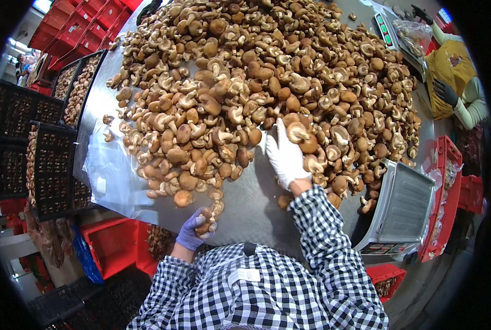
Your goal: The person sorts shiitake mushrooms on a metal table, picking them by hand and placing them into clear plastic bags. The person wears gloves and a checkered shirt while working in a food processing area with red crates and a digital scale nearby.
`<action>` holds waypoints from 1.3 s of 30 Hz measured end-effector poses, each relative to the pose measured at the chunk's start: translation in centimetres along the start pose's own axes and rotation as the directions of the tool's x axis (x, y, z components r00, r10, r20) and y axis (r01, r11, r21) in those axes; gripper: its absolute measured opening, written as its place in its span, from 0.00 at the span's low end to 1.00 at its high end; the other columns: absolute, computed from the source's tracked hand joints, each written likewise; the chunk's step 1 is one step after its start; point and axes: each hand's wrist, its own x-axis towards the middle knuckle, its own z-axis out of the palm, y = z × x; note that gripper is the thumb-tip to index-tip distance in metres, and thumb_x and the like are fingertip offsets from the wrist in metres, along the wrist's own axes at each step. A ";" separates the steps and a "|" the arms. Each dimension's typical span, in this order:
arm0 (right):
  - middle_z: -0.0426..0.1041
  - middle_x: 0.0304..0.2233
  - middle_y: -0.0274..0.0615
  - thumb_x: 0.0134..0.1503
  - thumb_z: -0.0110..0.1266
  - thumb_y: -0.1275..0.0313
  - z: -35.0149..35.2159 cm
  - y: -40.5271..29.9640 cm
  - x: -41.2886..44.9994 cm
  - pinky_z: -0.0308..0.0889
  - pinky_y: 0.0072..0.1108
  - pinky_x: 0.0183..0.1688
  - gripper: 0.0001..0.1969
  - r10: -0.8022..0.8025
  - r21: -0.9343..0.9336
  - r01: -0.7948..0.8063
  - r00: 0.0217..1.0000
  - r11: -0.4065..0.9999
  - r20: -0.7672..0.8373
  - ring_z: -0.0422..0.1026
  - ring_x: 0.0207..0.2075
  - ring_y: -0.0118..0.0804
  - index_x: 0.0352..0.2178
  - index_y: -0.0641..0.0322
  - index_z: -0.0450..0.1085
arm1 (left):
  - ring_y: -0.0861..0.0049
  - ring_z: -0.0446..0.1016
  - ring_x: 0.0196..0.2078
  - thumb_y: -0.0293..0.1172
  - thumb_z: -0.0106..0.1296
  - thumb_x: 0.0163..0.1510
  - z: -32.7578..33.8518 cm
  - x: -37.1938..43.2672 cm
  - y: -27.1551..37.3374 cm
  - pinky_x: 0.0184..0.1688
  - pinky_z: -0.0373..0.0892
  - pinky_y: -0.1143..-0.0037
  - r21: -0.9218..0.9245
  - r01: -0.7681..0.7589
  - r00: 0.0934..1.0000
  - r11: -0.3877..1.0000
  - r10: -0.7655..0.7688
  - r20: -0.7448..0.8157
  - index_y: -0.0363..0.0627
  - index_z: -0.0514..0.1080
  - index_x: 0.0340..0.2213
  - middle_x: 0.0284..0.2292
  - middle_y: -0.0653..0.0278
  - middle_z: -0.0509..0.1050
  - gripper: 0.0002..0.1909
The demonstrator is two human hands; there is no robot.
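My left hand (pixel 190 233), in a purple glove that leaves the fingertips bare, grips brown shiitake mushrooms (pixel 204 219) at the table's near edge. Just beyond its fingers lie pale mushroom stems and caps (pixel 217 198). My right hand (pixel 285 159), in a white glove, reaches into the near side of a large shiitake heap (pixel 245 78). Against its fingers rests a mushroom with its pale underside showing (pixel 297 132); whether the hand grips it cannot be made out. Bare metal tabletop (pixel 245 206) shows between my hands.
A weighing scale (pixel 408 202) stands at the right edge, beside a red crate (pixel 441 202) with plastic bags. Another scale (pixel 385 31) is near a co-worker's gloved hand (pixel 445 91). Clear plastic sheeting (pixel 113 173) covers the left table corner. Black crates (pixel 53 169) of mushrooms stand left.
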 end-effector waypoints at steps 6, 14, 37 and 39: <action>0.61 0.59 0.58 0.63 0.45 0.57 -5.3 4.9 -1.3 0.61 0.31 0.60 0.33 0.116 0.275 -0.060 0.975 0.960 -0.189 0.63 0.59 0.49 0.65 0.62 0.48 | 0.69 0.70 0.33 0.35 0.58 0.51 0.7 0.2 0.1 0.18 0.61 0.86 0.000 0.002 1.000 1.000 -0.002 0.009 0.45 0.70 0.38 0.36 0.56 0.69 0.14; 0.67 0.55 0.43 0.63 0.51 0.68 -5.3 5.8 3.2 0.64 0.24 0.55 0.23 0.195 0.747 0.046 0.953 0.663 -0.232 0.68 0.53 0.33 0.57 0.65 0.62 | 0.68 0.71 0.32 0.33 0.57 0.51 0.7 0.2 0.0 0.19 0.61 0.85 -0.058 -0.028 0.999 0.998 0.029 0.020 0.45 0.70 0.38 0.35 0.55 0.70 0.13; 0.66 0.52 0.54 0.48 0.56 0.76 1.7 1.2 8.5 0.69 0.33 0.46 0.19 -0.463 -0.662 0.322 0.886 0.677 -0.042 0.71 0.44 0.51 0.44 0.60 0.68 | 0.70 0.70 0.30 0.35 0.57 0.51 -0.2 0.6 0.9 0.17 0.59 0.84 -0.073 -0.037 0.998 0.997 0.040 0.040 0.42 0.69 0.36 0.35 0.57 0.69 0.13; 0.65 0.53 0.54 0.49 0.55 0.78 1.6 1.2 8.4 0.68 0.32 0.49 0.20 -0.398 -0.555 0.299 0.915 0.776 -0.064 0.71 0.47 0.52 0.46 0.61 0.68 | 0.70 0.70 0.31 0.35 0.57 0.51 -0.9 0.4 0.7 0.17 0.59 0.84 -0.088 -0.066 0.997 0.994 0.068 0.022 0.42 0.69 0.36 0.35 0.57 0.70 0.13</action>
